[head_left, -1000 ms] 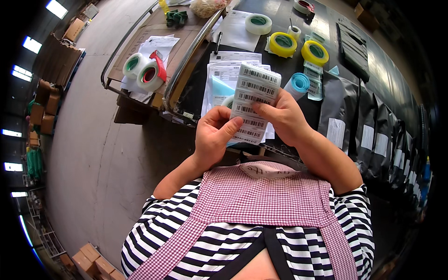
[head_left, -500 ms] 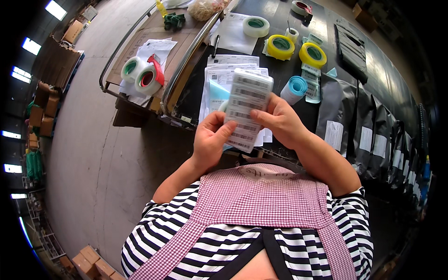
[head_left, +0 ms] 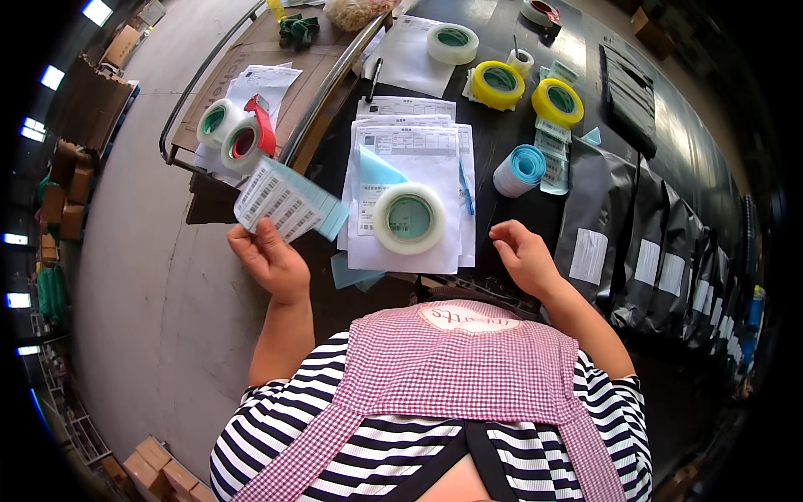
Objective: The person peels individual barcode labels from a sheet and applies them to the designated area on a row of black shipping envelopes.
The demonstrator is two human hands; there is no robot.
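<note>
My left hand point(head_left: 272, 261) is closed on the lower edge of a folded strip of barcode labels point(head_left: 284, 201), white on the front with pale blue backing at one end. The strip is tilted, left of the paper stack. My right hand point(head_left: 525, 255) holds nothing; its fingers are loosely bent and apart over the table's near edge. Between the hands, a roll of clear tape point(head_left: 409, 218) lies flat on printed sheets point(head_left: 406, 140). A light blue piece point(head_left: 381, 170) shows from under the tape roll.
Rolled blue labels point(head_left: 520, 171) stand right of the sheets, near yellow tape rolls point(head_left: 558, 103). Black plastic bags point(head_left: 595, 217) hang along the table's right side. A cart point(head_left: 251, 63) on the left carries papers and a red tape dispenser point(head_left: 259, 125). A black pen point(head_left: 374, 79) lies beyond.
My left hand has carried the label strip left, away from the sheets. My right hand has let go of it and moved right. The clear tape roll is now uncovered.
</note>
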